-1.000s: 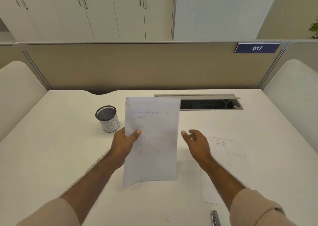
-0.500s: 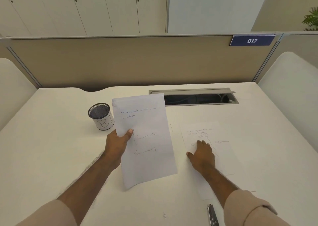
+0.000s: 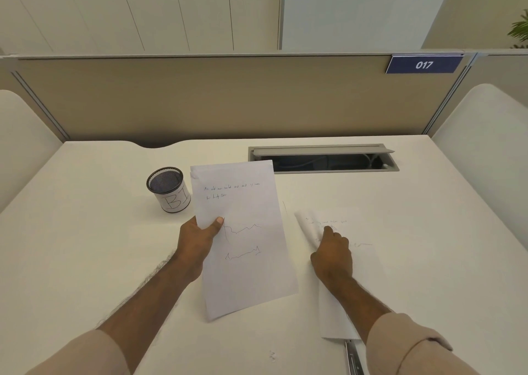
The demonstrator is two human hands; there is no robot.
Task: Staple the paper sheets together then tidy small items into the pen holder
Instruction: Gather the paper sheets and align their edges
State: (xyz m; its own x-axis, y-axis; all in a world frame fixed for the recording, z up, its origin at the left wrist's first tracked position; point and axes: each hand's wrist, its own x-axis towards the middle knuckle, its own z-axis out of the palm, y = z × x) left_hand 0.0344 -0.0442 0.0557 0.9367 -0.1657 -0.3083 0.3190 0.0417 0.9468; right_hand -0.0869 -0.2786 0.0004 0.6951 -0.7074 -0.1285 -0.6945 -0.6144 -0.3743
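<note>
the left hand (image 3: 197,243) held a white handwritten paper sheet (image 3: 243,237) by its left edge, thumb on top and fingers beneath, lifted off the white desk (image 3: 85,260) and tilted toward the camera. half a second before, the right hand (image 3: 333,256) had lain flat on a second white sheet (image 3: 343,311) on the desk; now its fingers were curled and pinching that sheet's left edge, which had begun to roll up off the surface, though the page as a whole still lay on the desk. a second earlier that hand had been empty in the air, so the pickup was only just starting. this suggested the two pages were being gathered for aligning, with stapling not yet begun. a slim metal object (image 3: 353,357), perhaps the stapler, showed at the bottom edge beside the right sleeve, too cropped to tell. the black mesh pen holder with a white label (image 3: 168,189) stood upright just left of the held sheet, seemingly empty.
</note>
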